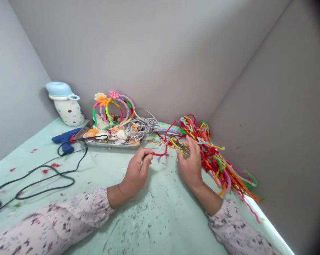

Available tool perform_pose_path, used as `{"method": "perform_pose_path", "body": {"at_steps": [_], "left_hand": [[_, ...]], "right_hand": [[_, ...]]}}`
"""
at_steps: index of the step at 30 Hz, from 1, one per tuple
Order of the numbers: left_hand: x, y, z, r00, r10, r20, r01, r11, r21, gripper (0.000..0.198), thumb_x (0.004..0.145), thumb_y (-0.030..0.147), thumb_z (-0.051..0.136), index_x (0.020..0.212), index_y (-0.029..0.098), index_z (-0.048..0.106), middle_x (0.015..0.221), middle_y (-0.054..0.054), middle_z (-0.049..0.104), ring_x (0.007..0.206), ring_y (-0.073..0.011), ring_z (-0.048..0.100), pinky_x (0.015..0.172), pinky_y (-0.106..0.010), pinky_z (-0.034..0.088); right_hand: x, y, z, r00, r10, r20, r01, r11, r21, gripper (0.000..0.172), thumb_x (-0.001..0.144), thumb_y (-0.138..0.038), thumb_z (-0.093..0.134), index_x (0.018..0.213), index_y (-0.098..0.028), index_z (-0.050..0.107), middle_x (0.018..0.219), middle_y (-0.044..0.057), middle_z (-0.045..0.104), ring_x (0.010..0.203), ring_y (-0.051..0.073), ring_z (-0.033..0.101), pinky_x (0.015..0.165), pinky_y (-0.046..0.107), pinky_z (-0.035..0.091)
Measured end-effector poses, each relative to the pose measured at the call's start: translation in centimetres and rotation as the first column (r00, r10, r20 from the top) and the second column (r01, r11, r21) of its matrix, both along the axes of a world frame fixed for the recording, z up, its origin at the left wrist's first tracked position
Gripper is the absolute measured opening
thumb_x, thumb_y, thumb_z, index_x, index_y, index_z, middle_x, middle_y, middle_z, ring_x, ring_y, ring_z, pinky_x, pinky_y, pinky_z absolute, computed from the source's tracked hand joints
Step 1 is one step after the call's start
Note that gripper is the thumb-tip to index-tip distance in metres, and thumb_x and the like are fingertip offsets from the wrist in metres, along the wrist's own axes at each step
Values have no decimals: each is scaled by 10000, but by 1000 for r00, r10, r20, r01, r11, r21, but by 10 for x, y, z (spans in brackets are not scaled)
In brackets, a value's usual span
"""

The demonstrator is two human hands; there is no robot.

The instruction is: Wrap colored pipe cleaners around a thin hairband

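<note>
My left hand (137,171) pinches one end of a red pipe cleaner (162,153) just above the pale green table (154,216). The red pipe cleaner runs right and curls upward toward my right hand (189,163). That hand's fingers are closed on something small and dark with yellow on it, and I cannot make out what it is. It rests against the left edge of a big pile of coloured pipe cleaners (215,159) lying in the corner.
A metal tray (114,143) holds shells, grey wire headbands (140,125) and pipe-cleaner-wrapped headbands with flowers (113,108). A blue glue gun (65,137) lies left of it, its black cable (50,173) looping across the table. A white spotted jug (66,104) stands far left. Grey walls enclose the corner.
</note>
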State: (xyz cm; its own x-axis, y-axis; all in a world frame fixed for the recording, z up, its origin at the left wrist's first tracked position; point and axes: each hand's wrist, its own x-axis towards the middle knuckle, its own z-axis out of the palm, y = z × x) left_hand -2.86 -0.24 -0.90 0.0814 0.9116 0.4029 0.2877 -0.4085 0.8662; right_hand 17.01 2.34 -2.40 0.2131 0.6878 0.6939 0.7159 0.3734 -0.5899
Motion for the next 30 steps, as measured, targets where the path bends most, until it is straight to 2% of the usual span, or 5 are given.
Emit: {"method": "perform_pose_path", "body": {"at_steps": [6, 12, 20, 25, 30], "left_hand": [[-1, 0, -1, 1000, 3, 19, -3, 1000, 6, 157, 946, 282, 412, 970, 186, 534, 841, -7, 542, 778, -128, 513, 721, -244, 404], [0, 1, -2, 999, 35, 22, -35, 999, 5, 157, 946, 284, 412, 982, 188, 532, 850, -6, 549, 777, -128, 521, 723, -246, 409], [-2, 5, -3, 998, 66, 19, -66, 998, 14, 163, 940, 282, 421, 991, 187, 543, 856, -12, 569, 768, -131, 534, 712, -247, 417], [-2, 4, -5, 999, 52, 10, -52, 998, 29, 166, 943, 283, 416, 979, 188, 547, 855, -18, 566, 782, -138, 534, 722, -253, 418], [-2, 3, -5, 999, 46, 18, -46, 999, 24, 163, 946, 284, 412, 979, 190, 541, 853, -16, 555, 781, -137, 528, 730, -254, 418]], "right_hand": [[-2, -4, 1, 994, 74, -79, -74, 997, -2, 322, 877, -200, 494, 1182, -225, 593, 1015, 65, 656, 914, 192, 632, 860, 387, 520], [5, 3, 0, 998, 30, 51, -33, 998, 57, 433, 817, -127, 494, 1230, -216, 589, 1231, 99, 593, 1171, 233, 533, 1035, 464, 410], [35, 23, 4, 979, 13, -205, -38, 992, -119, 469, 893, -244, 433, 1362, -244, 459, 1173, 93, 650, 671, 153, 647, 719, 389, 559], [49, 25, 33, 996, -15, 84, 18, 999, -46, 591, 722, -309, 693, 1291, -234, 553, 1399, 129, 473, 995, 236, 624, 951, 461, 464], [46, 11, 62, 987, 8, -161, -14, 999, -36, 372, 852, -396, 562, 1154, -194, 640, 830, 65, 713, 717, 191, 662, 703, 366, 548]]}}
